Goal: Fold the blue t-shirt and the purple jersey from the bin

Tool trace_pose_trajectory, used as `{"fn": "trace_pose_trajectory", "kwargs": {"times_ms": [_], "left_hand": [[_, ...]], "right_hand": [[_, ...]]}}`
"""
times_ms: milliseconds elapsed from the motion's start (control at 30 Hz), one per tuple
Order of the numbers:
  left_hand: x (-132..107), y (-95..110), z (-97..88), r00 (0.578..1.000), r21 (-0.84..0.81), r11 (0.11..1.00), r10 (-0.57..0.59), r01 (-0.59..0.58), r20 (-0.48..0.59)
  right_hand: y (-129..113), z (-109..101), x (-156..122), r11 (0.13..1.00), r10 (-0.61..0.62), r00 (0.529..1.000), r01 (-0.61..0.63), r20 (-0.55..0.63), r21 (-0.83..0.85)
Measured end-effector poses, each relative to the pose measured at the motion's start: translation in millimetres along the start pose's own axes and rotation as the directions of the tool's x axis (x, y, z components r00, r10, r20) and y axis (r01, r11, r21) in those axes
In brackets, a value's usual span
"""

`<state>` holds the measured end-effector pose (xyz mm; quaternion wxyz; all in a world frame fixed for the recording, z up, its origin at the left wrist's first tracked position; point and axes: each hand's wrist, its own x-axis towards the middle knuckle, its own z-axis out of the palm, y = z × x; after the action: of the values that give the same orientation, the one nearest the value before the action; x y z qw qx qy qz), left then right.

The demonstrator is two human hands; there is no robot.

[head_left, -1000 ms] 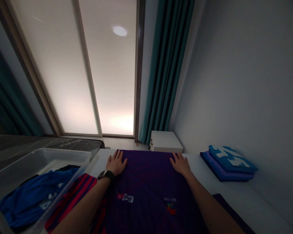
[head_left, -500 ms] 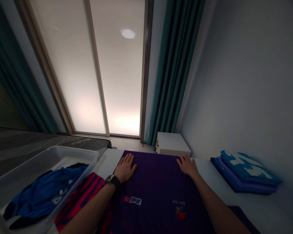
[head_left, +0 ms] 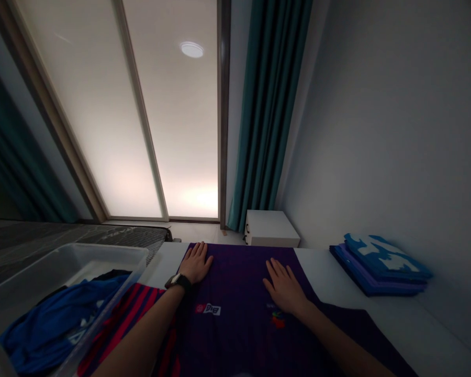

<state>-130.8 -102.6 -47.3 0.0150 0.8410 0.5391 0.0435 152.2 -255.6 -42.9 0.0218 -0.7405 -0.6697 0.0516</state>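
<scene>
A dark purple striped shirt (head_left: 239, 293) lies spread flat on a white table (head_left: 337, 293) in front of me. My left hand (head_left: 196, 262), with a black watch on its wrist, rests flat on the shirt near its far left corner, fingers stretched out. Over on the middle right of the shirt, just above a small printed logo, my right hand (head_left: 284, 285) lies flat with spread fingers. Neither hand holds anything.
A clear plastic bin (head_left: 74, 262) with a blue garment (head_left: 51, 324) stands at the left. A red and blue striped garment (head_left: 129, 319) lies beside it. Folded blue clothes (head_left: 380, 262) are stacked at the right by the wall. A white cabinet (head_left: 270, 230) and teal curtain stand behind.
My right hand has slid from the shirt's far right corner back toward me and to the middle. The left hand stays near the far left corner.
</scene>
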Motion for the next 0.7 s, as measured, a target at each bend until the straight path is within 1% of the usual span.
{"fn": "trace_pose_trajectory", "kwargs": {"times_ms": [67, 133, 233, 300, 400, 500, 600, 700], "left_hand": [[5, -3, -0.3, 1.000, -0.006, 1.000, 0.022, -0.022, 0.007], [9, -5, -1.2, 0.999, -0.012, 0.999, 0.039, -0.039, 0.012], [9, -4, -4.7, 0.999, -0.012, 0.999, 0.039, -0.039, 0.001], [3, 0, -8.7, 0.999, -0.009, 0.999, 0.035, -0.035, -0.019], [-15, 11, -15.3, 0.997, -0.011, 0.998, 0.065, -0.066, -0.034], [-40, 26, -17.5, 0.992, -0.022, 0.992, 0.126, -0.126, -0.027], [-63, 37, -12.5, 0.989, -0.052, 0.988, 0.146, -0.146, -0.013], [-74, 39, -5.8, 0.988, -0.065, 0.986, 0.152, -0.154, -0.033]], "right_hand": [[-8, 4, -16, 1.000, -0.010, 1.000, 0.009, 0.013, 0.026], [-12, 6, -25, 1.000, -0.012, 1.000, 0.012, 0.000, 0.028], [-12, 6, -24, 1.000, -0.012, 1.000, 0.012, -0.023, 0.017], [-11, 6, -19, 1.000, -0.018, 0.999, 0.018, -0.028, 0.012], [-7, 8, -9, 1.000, -0.028, 0.999, 0.028, -0.029, 0.005], [-2, 9, 2, 1.000, -0.026, 0.999, 0.025, -0.034, -0.003], [3, 9, 12, 0.999, -0.032, 0.999, 0.032, -0.032, -0.002], [6, 6, 17, 0.999, -0.044, 0.999, 0.044, -0.011, 0.002]]}}
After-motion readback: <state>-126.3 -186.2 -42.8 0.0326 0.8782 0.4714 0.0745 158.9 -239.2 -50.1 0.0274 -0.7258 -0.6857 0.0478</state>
